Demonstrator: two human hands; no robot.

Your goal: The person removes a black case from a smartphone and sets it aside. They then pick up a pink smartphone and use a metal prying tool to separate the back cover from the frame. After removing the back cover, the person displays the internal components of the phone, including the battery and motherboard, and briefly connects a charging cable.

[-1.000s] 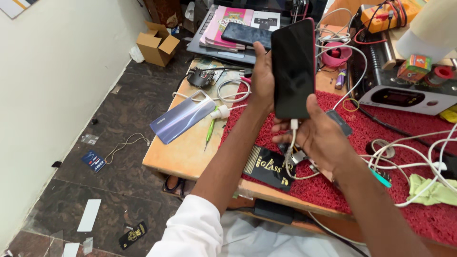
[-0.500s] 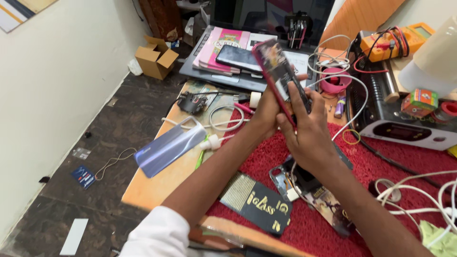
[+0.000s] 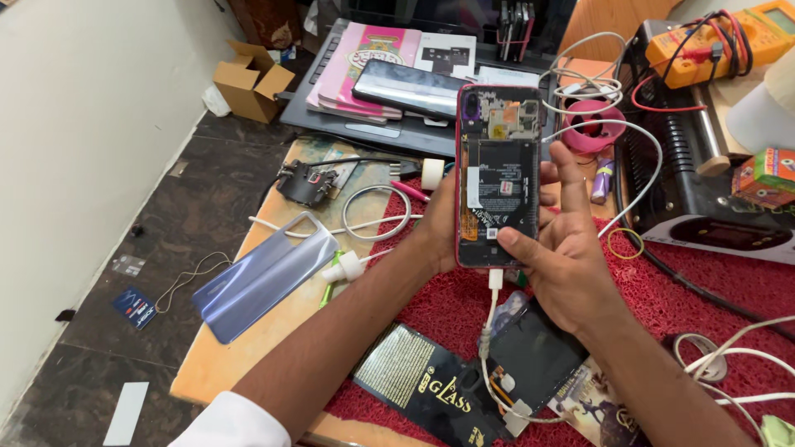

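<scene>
I hold an opened phone [image 3: 498, 174] upright above the red mat [image 3: 712, 306], its back cover off so the battery and circuit board show. My left hand [image 3: 435, 228] grips its left edge from behind. My right hand [image 3: 563, 248] holds the right side, thumb resting on the lower part of the battery. A white cable [image 3: 490, 331] is plugged into the phone's bottom and hangs down to the mat. A silvery-blue phone back cover [image 3: 265, 276] lies on the wooden table to the left.
A black box with gold lettering [image 3: 431, 389] lies on the mat below my arms. Another phone [image 3: 410, 87] rests on pink books atop a laptop [image 3: 364, 124]. An orange multimeter [image 3: 716, 37], a pink tape roll [image 3: 592, 132], white cables [image 3: 745, 356] and a cardboard box [image 3: 248, 79] surround the area.
The phone was turned over from its dark screen side to its open back. My right hand rose from the cable at the mat to the phone's right side.
</scene>
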